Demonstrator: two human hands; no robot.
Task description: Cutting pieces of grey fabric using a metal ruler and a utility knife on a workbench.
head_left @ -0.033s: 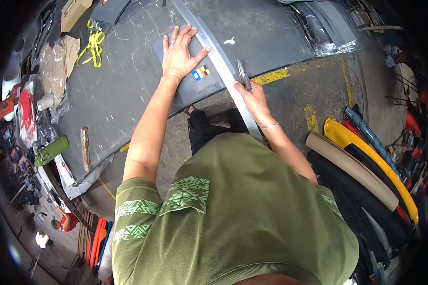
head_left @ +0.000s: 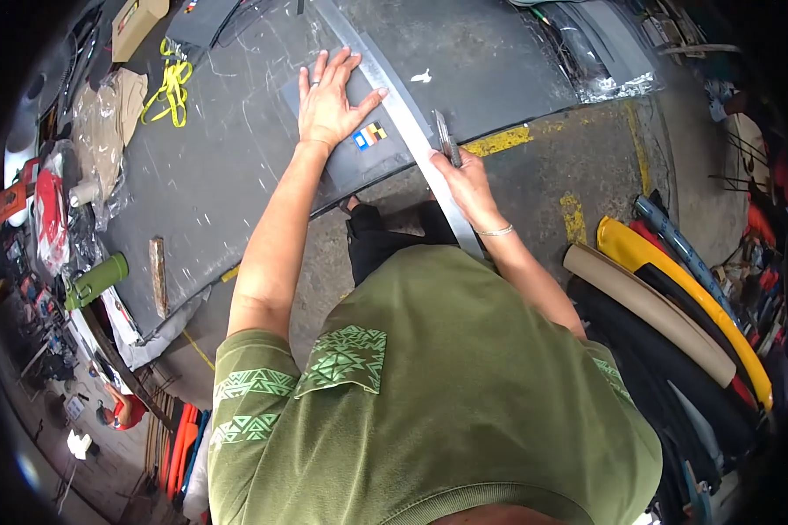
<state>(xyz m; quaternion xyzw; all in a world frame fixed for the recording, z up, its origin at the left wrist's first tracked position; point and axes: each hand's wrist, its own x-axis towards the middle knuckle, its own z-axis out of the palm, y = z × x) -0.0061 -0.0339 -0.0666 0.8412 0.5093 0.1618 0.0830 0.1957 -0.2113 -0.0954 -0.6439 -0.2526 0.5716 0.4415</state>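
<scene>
Head view, looking down on a wide dark grey desk [head_left: 210, 175] across the upper part of the frame. At upper centre, a bare left hand [head_left: 326, 98], laid flat with spread fingers on a smooth grey sheet [head_left: 346, 166], with the thumb tip at the edge of a long, flat, silver-coloured metal ruler [head_left: 411, 122]. On one finger, a thin ring [head_left: 316, 80]. Just below the thumb, on the sheet, a small patch [head_left: 370, 136] in blue, white, orange and yellow.

Right of centre, near the front border of the desk, a bare right hand [head_left: 469, 186], closed around a slim grey utility knife [head_left: 447, 142], with the metal tip directed to the top of the frame and the thumb at the ruler's edge. Exact position of the lower fingers: hidden, cannot tell. At the wrist, a thin silver-coloured bracelet [head_left: 496, 230].

Ruler slanting from the top of the frame, between both hands and past the desk border, down to the olive-green shirt [head_left: 481, 376]. Right of the ruler, a small white scrap [head_left: 421, 77].

At upper left, a bright yellow strap [head_left: 173, 92] in loose loops, near a tan cardboard box [head_left: 137, 31]. At lower right, a long beige roll [head_left: 648, 315] beside a yellow roll [head_left: 700, 306]. At lower left, far behind, a person in red [head_left: 130, 409].
</scene>
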